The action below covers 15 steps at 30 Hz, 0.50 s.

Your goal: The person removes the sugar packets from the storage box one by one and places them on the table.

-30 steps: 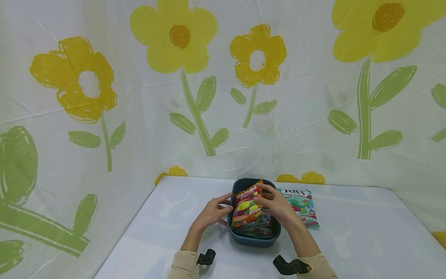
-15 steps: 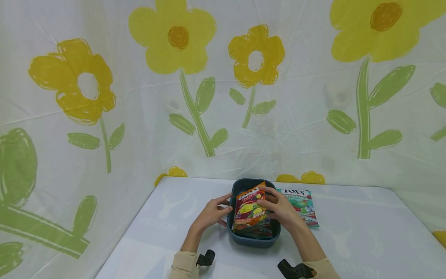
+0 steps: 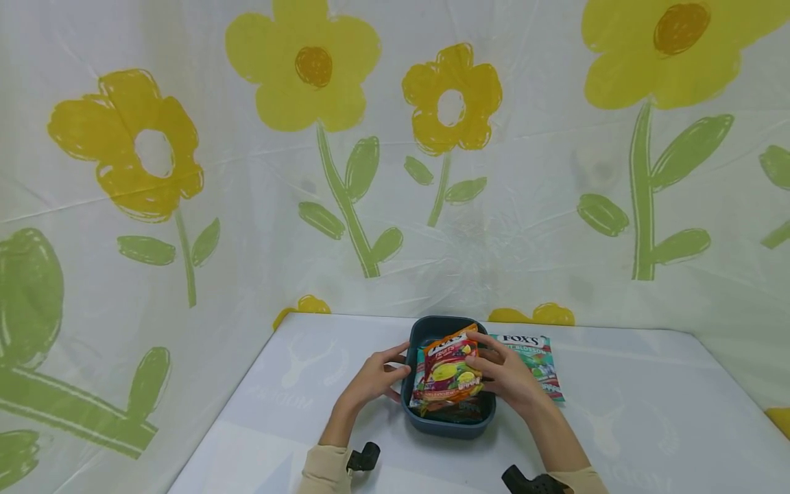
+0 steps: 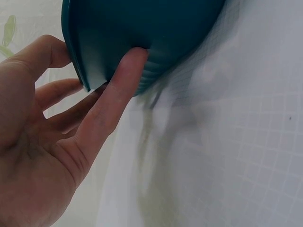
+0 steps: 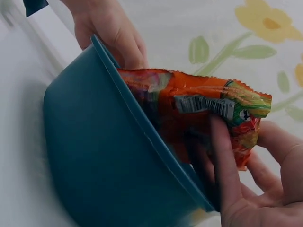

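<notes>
A dark blue-green plastic tub (image 3: 449, 429) stands on the table. My left hand (image 3: 372, 377) holds its left side; in the left wrist view the thumb presses the outer wall (image 4: 113, 28) and the other fingers are at the rim. My right hand (image 3: 511, 379) grips an orange-and-red Fox's fruit candy bag (image 3: 449, 370) by its right edge, tilted over the tub's opening. In the right wrist view the bag's orange back with a barcode (image 5: 203, 105) shows. Beneath it in the tub lie a teal-edged bag (image 3: 417, 387) and a darker bag (image 3: 464, 412), both partly hidden.
A teal Fox's mint candy bag (image 3: 544, 370) lies flat on the white table (image 3: 642, 398), right of the tub and partly behind my right hand. A curtain (image 3: 531, 261) with yellow flowers hangs behind the table's far edge.
My right hand has moved the orange candy bag slightly to the right across the tub, uncovering the teal edge at its left. The left hand stays at the tub's side.
</notes>
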Motion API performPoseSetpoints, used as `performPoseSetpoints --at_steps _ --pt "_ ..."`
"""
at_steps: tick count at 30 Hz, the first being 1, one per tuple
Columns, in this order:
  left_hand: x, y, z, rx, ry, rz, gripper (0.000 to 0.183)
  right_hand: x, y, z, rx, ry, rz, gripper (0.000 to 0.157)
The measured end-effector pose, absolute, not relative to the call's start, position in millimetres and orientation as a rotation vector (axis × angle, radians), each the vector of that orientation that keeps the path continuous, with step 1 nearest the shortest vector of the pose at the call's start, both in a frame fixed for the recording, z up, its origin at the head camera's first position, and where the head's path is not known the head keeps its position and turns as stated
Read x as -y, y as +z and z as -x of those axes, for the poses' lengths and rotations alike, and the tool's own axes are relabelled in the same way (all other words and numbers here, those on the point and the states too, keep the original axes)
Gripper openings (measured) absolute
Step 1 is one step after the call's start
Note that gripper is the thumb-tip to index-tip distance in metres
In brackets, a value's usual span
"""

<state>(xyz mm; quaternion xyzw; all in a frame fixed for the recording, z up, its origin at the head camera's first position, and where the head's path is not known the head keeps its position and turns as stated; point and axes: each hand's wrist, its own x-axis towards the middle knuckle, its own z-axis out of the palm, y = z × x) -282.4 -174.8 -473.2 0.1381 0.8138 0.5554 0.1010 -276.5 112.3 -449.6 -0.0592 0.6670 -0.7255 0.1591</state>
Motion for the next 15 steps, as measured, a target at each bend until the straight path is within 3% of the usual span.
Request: performPoseSetpoints --at_steps 15 --pt "174 -474 282 -2.402 1.643 -0.416 0.057 -143 -455 275 -1.81 -2.164 0.154 0.059"
